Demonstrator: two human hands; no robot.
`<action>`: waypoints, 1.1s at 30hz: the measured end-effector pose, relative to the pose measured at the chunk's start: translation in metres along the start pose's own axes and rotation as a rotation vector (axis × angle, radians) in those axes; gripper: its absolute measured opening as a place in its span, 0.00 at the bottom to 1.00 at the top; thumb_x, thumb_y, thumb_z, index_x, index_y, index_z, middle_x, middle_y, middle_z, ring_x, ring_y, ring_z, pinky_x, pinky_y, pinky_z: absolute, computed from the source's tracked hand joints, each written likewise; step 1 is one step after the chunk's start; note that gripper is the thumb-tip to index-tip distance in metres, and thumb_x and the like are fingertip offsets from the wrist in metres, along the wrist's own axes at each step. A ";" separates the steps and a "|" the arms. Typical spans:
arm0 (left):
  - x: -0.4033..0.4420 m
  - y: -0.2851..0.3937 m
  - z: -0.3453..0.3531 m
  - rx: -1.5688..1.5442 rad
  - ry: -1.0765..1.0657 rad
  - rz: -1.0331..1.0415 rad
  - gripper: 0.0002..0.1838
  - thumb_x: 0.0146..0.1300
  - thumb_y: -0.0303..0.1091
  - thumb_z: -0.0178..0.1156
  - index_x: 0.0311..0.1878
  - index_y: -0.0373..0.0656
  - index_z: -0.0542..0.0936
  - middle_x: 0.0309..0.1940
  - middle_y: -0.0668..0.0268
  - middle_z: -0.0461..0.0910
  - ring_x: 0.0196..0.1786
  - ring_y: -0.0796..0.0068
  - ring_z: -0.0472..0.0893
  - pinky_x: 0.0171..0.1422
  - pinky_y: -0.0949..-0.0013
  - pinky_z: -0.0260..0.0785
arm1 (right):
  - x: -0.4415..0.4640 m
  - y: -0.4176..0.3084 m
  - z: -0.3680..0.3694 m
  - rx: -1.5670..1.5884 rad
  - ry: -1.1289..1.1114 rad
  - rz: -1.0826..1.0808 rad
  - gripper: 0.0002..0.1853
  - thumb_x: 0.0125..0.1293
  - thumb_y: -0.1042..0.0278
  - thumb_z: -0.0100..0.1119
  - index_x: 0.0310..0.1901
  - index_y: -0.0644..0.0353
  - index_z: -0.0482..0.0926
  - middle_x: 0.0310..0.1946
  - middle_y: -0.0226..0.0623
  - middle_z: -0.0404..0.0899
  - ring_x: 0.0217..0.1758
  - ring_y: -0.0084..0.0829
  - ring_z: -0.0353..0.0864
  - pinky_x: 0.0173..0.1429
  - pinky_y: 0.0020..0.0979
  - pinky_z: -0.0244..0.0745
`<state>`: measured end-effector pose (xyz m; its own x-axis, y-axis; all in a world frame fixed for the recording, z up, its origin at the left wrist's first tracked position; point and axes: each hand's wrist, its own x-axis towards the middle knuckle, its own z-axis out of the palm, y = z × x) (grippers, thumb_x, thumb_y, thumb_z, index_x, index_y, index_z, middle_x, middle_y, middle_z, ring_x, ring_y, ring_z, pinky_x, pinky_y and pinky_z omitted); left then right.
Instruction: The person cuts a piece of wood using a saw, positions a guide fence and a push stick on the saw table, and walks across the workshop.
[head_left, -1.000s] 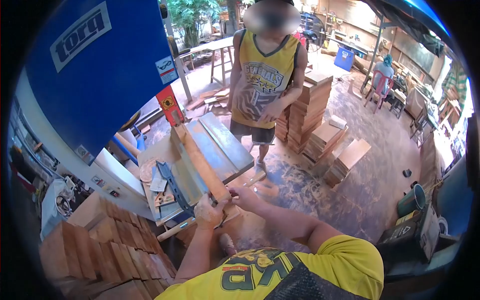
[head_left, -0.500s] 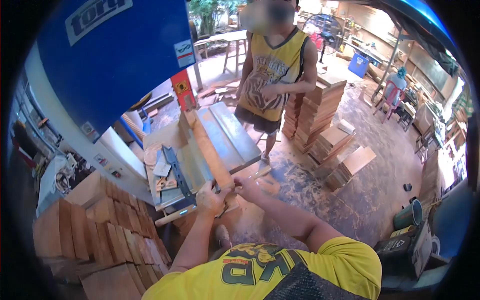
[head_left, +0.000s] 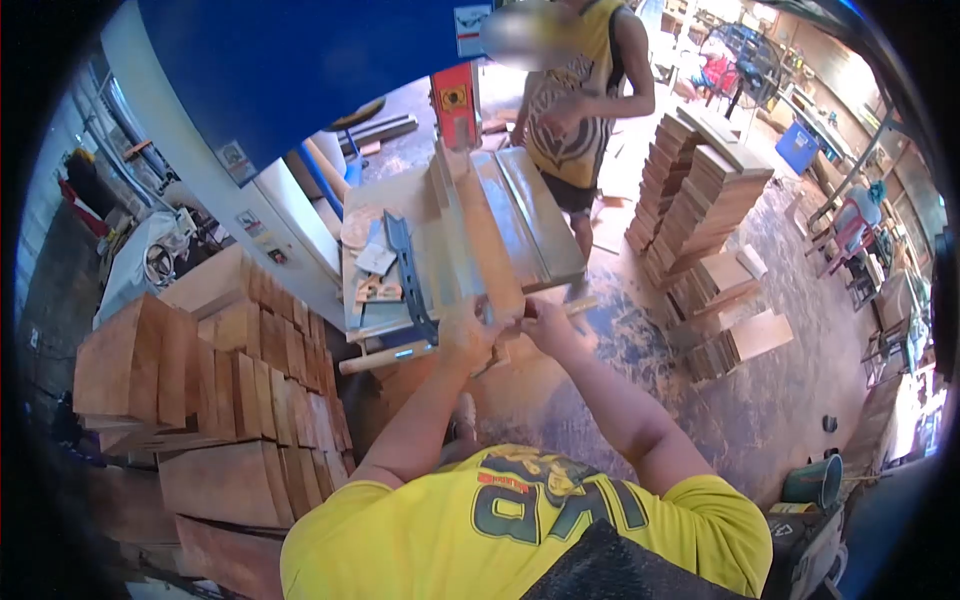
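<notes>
The left hand [head_left: 467, 338] and right hand [head_left: 548, 325] hold the near end of a board [head_left: 492, 255] on the tabletop [head_left: 548, 232], mid-frame. Most length lies before the red guard [head_left: 456, 105], so little seems through; any cut is hidden.

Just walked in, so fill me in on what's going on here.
The person wearing the camera has the left hand and right hand at the near end of a long board, one at each side. The board lies along the saw table; the exact grip is hard to make out. A co-worker stands beyond the table, and cut wood is stacked at left and right.
</notes>
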<state>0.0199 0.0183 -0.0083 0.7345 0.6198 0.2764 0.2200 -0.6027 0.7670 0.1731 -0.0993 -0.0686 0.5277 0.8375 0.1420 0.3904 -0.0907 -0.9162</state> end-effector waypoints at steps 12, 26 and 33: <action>0.018 0.023 -0.019 0.093 -0.126 -0.129 0.42 0.46 0.55 0.73 0.59 0.35 0.73 0.37 0.49 0.83 0.41 0.51 0.83 0.47 0.55 0.73 | 0.007 -0.010 -0.001 -0.045 0.023 -0.004 0.22 0.55 0.78 0.60 0.54 0.64 0.78 0.46 0.43 0.84 0.48 0.35 0.85 0.53 0.33 0.78; 0.033 0.003 -0.012 0.175 -0.220 -0.151 0.37 0.46 0.57 0.72 0.49 0.33 0.78 0.41 0.44 0.82 0.46 0.46 0.81 0.52 0.53 0.72 | 0.015 -0.012 -0.002 -0.009 0.065 -0.019 0.18 0.53 0.77 0.60 0.48 0.64 0.80 0.40 0.44 0.85 0.44 0.36 0.86 0.50 0.34 0.78; 0.035 0.007 -0.013 0.203 -0.166 -0.112 0.34 0.45 0.56 0.74 0.42 0.31 0.81 0.32 0.49 0.84 0.39 0.55 0.85 0.47 0.59 0.75 | 0.019 -0.018 -0.004 -0.057 0.030 0.017 0.15 0.54 0.79 0.60 0.46 0.67 0.80 0.39 0.40 0.85 0.44 0.30 0.85 0.49 0.30 0.77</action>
<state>0.0389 0.0428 0.0147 0.7897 0.6075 0.0856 0.4174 -0.6342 0.6508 0.1795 -0.0840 -0.0479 0.5568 0.8189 0.1391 0.4229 -0.1354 -0.8960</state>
